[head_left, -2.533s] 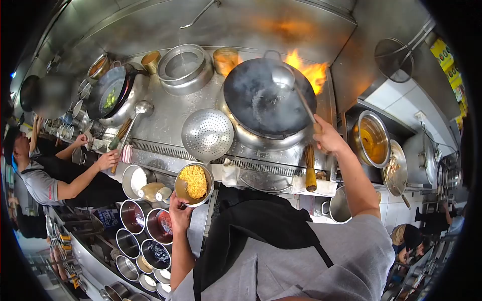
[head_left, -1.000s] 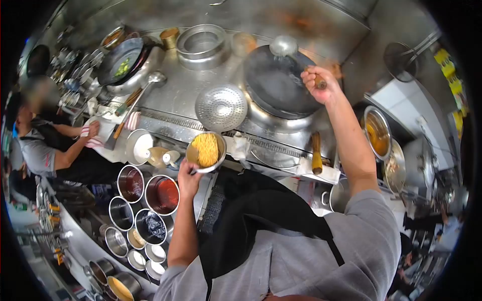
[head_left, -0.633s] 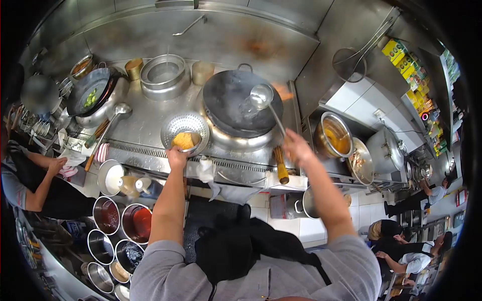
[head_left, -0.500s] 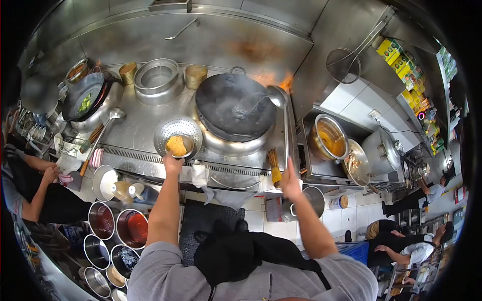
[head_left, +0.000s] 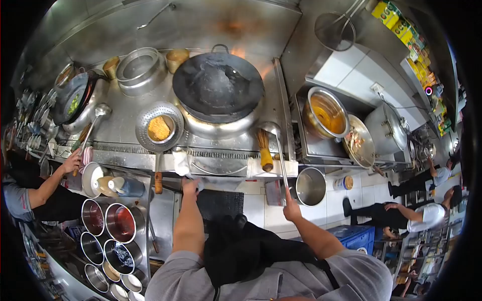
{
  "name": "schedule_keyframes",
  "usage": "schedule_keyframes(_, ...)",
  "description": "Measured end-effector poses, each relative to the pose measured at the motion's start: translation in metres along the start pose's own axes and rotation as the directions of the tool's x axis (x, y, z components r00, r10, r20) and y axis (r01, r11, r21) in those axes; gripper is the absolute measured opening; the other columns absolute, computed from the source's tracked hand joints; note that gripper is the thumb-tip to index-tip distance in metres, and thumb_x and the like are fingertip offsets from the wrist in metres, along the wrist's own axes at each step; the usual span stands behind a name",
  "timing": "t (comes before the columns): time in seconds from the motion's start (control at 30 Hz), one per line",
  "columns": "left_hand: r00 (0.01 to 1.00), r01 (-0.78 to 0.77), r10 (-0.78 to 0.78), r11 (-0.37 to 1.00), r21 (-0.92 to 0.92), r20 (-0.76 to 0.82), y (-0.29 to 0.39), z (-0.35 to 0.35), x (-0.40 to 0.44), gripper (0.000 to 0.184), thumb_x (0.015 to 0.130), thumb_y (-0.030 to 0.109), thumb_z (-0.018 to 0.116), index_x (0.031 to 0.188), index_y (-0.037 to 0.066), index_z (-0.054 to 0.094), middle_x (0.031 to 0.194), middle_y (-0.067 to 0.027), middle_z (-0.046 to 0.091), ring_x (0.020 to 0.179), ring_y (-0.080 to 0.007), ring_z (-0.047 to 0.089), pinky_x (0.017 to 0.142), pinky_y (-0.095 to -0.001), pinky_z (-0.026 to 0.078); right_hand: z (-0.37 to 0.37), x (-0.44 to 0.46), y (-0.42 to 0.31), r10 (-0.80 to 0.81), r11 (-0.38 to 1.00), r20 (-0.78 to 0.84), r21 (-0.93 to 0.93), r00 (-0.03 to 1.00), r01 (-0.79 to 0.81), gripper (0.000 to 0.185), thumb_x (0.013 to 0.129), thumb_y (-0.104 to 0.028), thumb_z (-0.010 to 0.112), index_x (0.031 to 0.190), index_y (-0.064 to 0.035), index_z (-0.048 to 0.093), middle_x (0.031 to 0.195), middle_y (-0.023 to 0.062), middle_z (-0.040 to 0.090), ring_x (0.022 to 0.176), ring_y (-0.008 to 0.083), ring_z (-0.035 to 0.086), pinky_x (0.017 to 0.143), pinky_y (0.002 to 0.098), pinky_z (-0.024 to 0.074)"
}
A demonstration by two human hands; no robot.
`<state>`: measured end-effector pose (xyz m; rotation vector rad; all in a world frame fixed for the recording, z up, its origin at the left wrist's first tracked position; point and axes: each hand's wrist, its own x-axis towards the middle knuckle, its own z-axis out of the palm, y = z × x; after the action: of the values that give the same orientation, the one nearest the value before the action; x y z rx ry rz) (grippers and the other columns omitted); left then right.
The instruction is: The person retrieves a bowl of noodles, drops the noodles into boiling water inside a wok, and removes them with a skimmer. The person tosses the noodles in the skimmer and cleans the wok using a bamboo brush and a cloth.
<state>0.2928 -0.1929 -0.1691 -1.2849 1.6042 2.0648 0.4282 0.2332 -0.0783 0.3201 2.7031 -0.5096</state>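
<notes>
The right hand [head_left: 291,208] has its fingers wrapped around the ladle [head_left: 282,160] near the end of the handle, apparently for reach and to stay back from the heat. The left hand [head_left: 190,186] is at the counter's front edge, just below a pale cloth [head_left: 181,164]; whether its fingers are pinching fabric or only loosely curled cannot be told. The ladle's bowl end is at the front of the stove, just beside a bamboo brush [head_left: 265,155], though whether it rests on the metal is unclear.

Farther out, yellow noodles [head_left: 159,129] sit in a small bowl set inside a perforated strainer [head_left: 143,133], which probably steadies it; the strainer's wooden grip [head_left: 158,183] juts past the edge, seemingly for easy grabbing. The steaming wok [head_left: 216,95] is seated on its burner, flame showing behind. Open sauce pots [head_left: 121,223] cluster to the left, likely kept within reach

As for lettering, the yellow packs [head_left: 386,14] on the wall and the floor tub [head_left: 344,182] bear print too small to read
</notes>
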Motion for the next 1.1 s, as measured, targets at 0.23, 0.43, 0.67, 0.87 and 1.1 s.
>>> schedule_keyframes(0.23,0.951,-0.022,-0.072,0.954,0.298,0.301,-0.028,0.000,-0.061,0.052,0.078,0.029,0.071,0.123,0.008,0.054,0.120,-0.0091,0.056,0.115,-0.0267,0.048,0.089,-0.0476,0.042,-0.002,0.057,-0.006,-0.142,0.988,0.138,0.085,0.980,0.131,0.096,0.078,-0.008,0.057,0.150,-0.0189,-0.005,0.120,0.0390,0.048,0.094,0.0499,0.058,0.083,0.0507,0.0470)
schedule_keyframes(0.43,0.897,-0.434,0.130,0.439,0.786,0.423,-0.164,-0.130,-0.118,0.050,0.074,0.046,0.073,0.093,0.000,0.070,0.078,-0.0168,0.068,0.076,-0.0270,0.067,0.070,-0.0386,0.052,-0.013,0.039,-0.031,-0.117,0.944,-0.421,0.236,0.900,0.233,0.066,0.082,-0.004,0.053,0.143,-0.0140,0.031,0.115,0.0225,0.046,0.104,0.0406,0.050,0.091,0.0443,0.0439)
schedule_keyframes(0.67,0.869,-0.479,0.308,0.332,0.813,0.386,-0.175,-0.224,-0.188,0.037,0.085,0.038,0.062,0.100,0.005,0.070,0.089,-0.0175,0.069,0.088,-0.0313,0.066,0.079,-0.0402,0.050,-0.005,-0.030,-0.066,-0.481,0.832,-0.212,0.195,0.850,0.519,0.054,0.080,-0.004,0.056,0.133,-0.0102,0.046,0.112,0.0215,0.050,0.106,0.0382,0.051,0.092,0.0435,0.0427)
schedule_keyframes(0.87,0.790,-0.362,0.115,0.880,0.307,0.602,-0.101,-0.103,-0.178,0.033,0.091,0.025,0.053,0.101,-0.004,0.065,0.080,-0.0114,0.066,0.079,-0.0180,0.063,0.074,-0.0307,0.049,0.058,-0.042,-0.121,-0.511,0.704,0.020,0.583,0.859,0.405,0.043,0.084,-0.007,0.056,0.126,-0.0092,0.052,0.109,0.0125,0.059,0.101,0.0253,0.055,0.085,0.0396,0.0465)
schedule_keyframes(1.1,0.307,-0.194,0.009,0.980,0.053,0.952,0.032,-0.044,-0.271,0.043,0.100,0.034,0.044,0.132,0.006,0.045,0.126,-0.0117,0.055,0.112,-0.0240,0.058,0.085,-0.0400,0.052,0.083,-0.023,-0.210,-0.652,-0.171,0.215,0.893,0.727,-0.417,0.032,0.093,-0.020,0.049,0.120,-0.0049,0.056,0.106,0.0105,0.062,0.098,0.0231,0.060,0.083,0.0374,0.0498)
